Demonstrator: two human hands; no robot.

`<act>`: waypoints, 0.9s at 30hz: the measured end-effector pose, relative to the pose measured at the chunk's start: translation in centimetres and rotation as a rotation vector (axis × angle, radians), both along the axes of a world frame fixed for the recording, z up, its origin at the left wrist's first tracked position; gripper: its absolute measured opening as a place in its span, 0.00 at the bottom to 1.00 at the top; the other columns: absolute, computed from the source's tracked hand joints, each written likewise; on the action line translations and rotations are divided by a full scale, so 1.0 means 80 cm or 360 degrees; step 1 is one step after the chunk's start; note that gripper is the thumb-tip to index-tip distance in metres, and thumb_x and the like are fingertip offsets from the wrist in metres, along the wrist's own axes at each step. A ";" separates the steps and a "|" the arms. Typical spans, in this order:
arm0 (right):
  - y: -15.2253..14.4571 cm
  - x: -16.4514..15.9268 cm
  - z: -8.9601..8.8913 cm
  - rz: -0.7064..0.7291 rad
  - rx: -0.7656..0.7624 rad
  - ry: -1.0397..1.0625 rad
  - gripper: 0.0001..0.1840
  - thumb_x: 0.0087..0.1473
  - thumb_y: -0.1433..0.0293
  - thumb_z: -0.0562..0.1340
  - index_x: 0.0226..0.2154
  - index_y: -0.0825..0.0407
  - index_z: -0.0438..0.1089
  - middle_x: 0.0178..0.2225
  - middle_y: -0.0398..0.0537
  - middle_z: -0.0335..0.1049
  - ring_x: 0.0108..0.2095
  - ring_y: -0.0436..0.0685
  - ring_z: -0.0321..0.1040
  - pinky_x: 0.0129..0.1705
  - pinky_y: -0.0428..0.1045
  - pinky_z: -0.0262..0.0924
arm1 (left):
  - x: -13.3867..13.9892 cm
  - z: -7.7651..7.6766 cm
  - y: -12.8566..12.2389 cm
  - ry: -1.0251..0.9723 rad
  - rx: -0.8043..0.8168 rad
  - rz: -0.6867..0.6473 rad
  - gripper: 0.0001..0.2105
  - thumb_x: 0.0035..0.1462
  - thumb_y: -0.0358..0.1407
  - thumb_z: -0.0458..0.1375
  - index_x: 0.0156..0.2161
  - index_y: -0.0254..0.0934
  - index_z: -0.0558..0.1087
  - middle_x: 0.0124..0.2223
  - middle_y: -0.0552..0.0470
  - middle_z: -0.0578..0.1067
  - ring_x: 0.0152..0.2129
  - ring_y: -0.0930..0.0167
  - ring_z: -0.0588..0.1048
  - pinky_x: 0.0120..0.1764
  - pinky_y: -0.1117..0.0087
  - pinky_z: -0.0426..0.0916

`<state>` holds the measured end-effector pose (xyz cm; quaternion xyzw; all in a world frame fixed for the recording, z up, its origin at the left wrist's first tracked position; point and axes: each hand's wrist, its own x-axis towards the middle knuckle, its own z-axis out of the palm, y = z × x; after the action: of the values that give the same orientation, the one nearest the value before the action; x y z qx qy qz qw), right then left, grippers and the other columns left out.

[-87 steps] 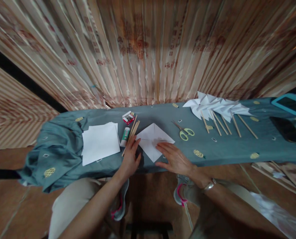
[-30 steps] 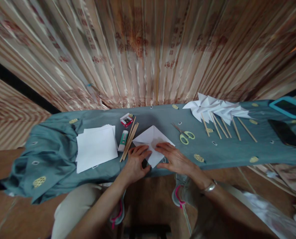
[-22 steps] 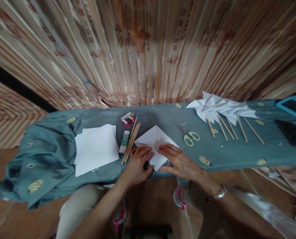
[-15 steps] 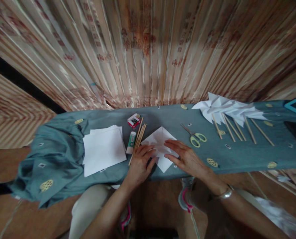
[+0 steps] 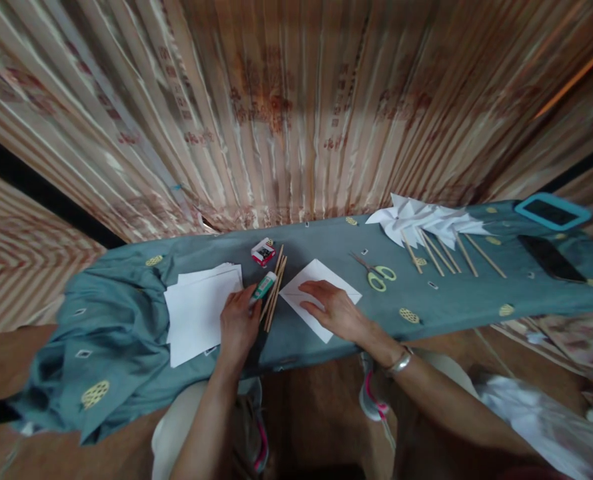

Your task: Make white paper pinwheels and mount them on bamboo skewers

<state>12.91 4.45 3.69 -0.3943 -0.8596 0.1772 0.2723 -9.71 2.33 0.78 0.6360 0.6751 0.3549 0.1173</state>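
My left hand [image 5: 239, 327] is closed round a green and white glue stick [image 5: 264, 287], its capped end pointing up and away to the right. Under the heel of that hand lies the right edge of a stack of white paper sheets [image 5: 196, 317]. A single square sheet of paper [image 5: 314, 270], creased and turned like a diamond, rests in front of me. Over its right half my right hand [image 5: 336, 310] lies with fingers stretched out and thumb apart, holding nothing. Several thin wooden sticks [image 5: 276, 293] lie between the glue stick and the sheet.
Green-handled scissors [image 5: 376, 273] lie right of the sheet. A small red and white box [image 5: 263, 252] sits behind the sticks. White paper pinwheels [image 5: 426, 223] on sticks, a black phone [image 5: 551, 258] and a blue-framed device [image 5: 551, 211] are at the right on the cloth-covered table [image 5: 321, 360].
My left hand has left the square sheet, moved left and taken hold of the glue stick, now tilted. My right hand stays on the sheet. The view has shifted slightly right.
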 end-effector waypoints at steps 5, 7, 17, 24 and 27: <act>0.000 -0.009 0.004 -0.0150 -0.0626 0.0534 0.17 0.56 0.63 0.61 0.48 0.52 0.71 0.46 0.54 0.75 0.44 0.58 0.73 0.49 0.56 0.68 | 0.019 0.017 -0.006 -0.1289 -0.0256 -0.0029 0.21 0.50 0.43 0.62 0.48 0.34 0.75 0.44 0.48 0.80 0.41 0.64 0.76 0.47 0.63 0.68; 0.001 -0.012 0.008 -0.0056 -0.0996 0.0932 0.23 0.50 0.60 0.66 0.47 0.51 0.71 0.45 0.52 0.75 0.42 0.57 0.73 0.45 0.53 0.69 | 0.039 0.025 -0.014 -0.1781 -0.0483 -0.0211 0.24 0.44 0.44 0.67 0.46 0.33 0.76 0.40 0.48 0.80 0.37 0.66 0.76 0.45 0.65 0.68; -0.011 0.003 0.023 -0.0140 -0.1680 0.1714 0.18 0.40 0.60 0.73 0.31 0.55 0.75 0.27 0.42 0.75 0.21 0.45 0.64 0.24 0.42 0.61 | 0.099 0.038 -0.031 -0.2283 -0.1178 -0.0648 0.19 0.42 0.47 0.69 0.31 0.31 0.77 0.25 0.53 0.74 0.18 0.79 0.67 0.24 0.77 0.62; -0.002 0.050 0.019 -0.0517 -0.1437 0.1853 0.17 0.40 0.57 0.73 0.27 0.53 0.74 0.23 0.41 0.74 0.22 0.47 0.66 0.27 0.43 0.64 | 0.122 0.031 -0.039 -0.2071 -0.1221 -0.0664 0.22 0.40 0.51 0.68 0.29 0.30 0.75 0.23 0.54 0.71 0.17 0.79 0.65 0.23 0.75 0.59; 0.020 0.090 0.024 -0.0800 -0.1166 0.2072 0.18 0.36 0.58 0.75 0.27 0.51 0.74 0.26 0.41 0.76 0.25 0.47 0.68 0.26 0.41 0.65 | 0.117 0.022 -0.052 -0.1872 -0.1236 -0.0701 0.21 0.45 0.51 0.65 0.33 0.32 0.75 0.25 0.53 0.73 0.18 0.76 0.67 0.25 0.73 0.62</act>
<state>20.15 6.04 5.59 -0.4584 -0.2990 0.5777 0.6056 -0.32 -1.80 2.57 0.3740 0.4344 0.3409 0.7451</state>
